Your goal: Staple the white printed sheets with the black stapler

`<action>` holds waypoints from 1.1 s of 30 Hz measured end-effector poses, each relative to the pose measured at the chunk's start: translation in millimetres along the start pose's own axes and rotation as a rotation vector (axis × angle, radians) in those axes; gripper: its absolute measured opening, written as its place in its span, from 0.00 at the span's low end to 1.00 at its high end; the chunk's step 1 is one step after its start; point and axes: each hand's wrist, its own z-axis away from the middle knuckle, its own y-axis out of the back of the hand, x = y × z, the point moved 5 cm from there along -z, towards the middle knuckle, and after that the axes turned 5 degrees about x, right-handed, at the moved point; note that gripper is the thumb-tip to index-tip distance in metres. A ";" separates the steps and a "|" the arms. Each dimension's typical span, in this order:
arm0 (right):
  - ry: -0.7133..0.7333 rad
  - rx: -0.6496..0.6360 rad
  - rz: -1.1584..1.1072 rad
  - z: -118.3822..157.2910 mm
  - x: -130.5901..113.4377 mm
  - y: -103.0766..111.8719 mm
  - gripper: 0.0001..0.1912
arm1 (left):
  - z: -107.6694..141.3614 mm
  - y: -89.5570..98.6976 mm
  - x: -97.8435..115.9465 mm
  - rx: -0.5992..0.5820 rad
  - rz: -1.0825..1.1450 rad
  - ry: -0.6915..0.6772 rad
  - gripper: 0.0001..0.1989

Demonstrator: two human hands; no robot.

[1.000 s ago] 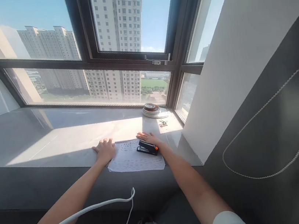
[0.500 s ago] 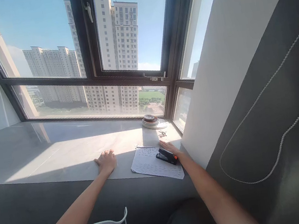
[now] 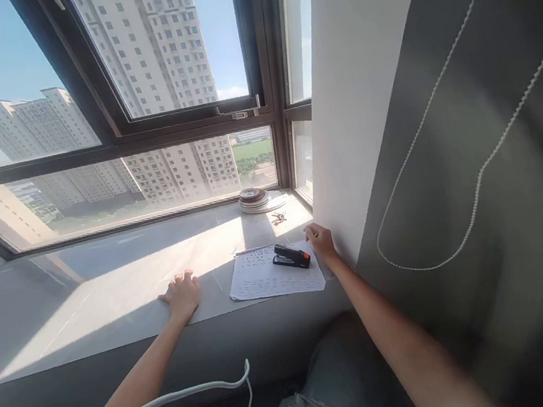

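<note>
My left hand [image 3: 182,297] rests on the pale windowsill [image 3: 125,278], fingers spread and holding nothing. Sheets of paper with writing [image 3: 256,279] lie near the sill's front edge, between my two hands. A black stapler with an orange part [image 3: 291,256] sits on top of the paper. Just right of the paper's upper corner is my right hand [image 3: 320,240], its fingers curled; whether they hold anything is too small to tell. Behind the paper lie some small metal items, perhaps keys [image 3: 278,218], and a stack of round plate-like things [image 3: 254,199] stands near the window corner.
The dark window frame [image 3: 189,119] runs behind the sill, with a white wall [image 3: 336,86] on the right. A beaded cord [image 3: 422,125] hangs at the right. A white cable [image 3: 177,395] crosses the foreground, above my knee [image 3: 328,391].
My right hand has moved off the paper's edge beside the stapler and its fingers have curled. The paper and stapler lie turned to a flatter angle. The view has shifted and tilted.
</note>
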 end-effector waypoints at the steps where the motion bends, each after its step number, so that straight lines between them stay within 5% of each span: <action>1: -0.011 -0.005 -0.050 5.2 -1.8 4.0 0.26 | -0.7 -0.7 -0.1 -0.001 -0.003 0.000 0.25; 6: 0.190 -0.395 -0.111 31.9 -33.2 -7.3 0.21 | -5.1 -2.2 -7.5 0.044 -0.033 -0.022 0.24; 9: 0.285 -0.469 0.032 39.2 -40.7 -15.3 0.17 | -11.5 -2.1 0.9 0.084 -0.034 -0.141 0.24; 14: 0.256 -0.501 0.046 38.5 -38.2 -15.9 0.19 | -10.4 -16.6 81.2 0.046 0.250 -0.635 0.26; 17: 0.231 -0.522 0.038 36.9 -38.6 -10.9 0.17 | -9.8 -38.0 129.0 -0.076 0.210 -0.719 0.29; 19: 0.208 -0.527 0.029 35.6 -39.5 -9.8 0.18 | -13.7 -50.6 142.5 -0.147 0.130 -0.684 0.29; 24: 0.132 -0.532 0.027 35.4 -44.8 -27.0 0.25 | -26.3 -53.2 116.3 -0.135 0.005 -0.556 0.30; 28: 0.214 -0.561 -0.005 38.4 -57.8 -48.9 0.27 | -30.0 -45.2 85.2 -0.179 -0.040 -0.527 0.30; 33: 0.300 -0.482 0.016 42.9 -62.0 -46.0 0.25 | -16.7 -30.3 77.7 -0.037 0.046 -0.518 0.29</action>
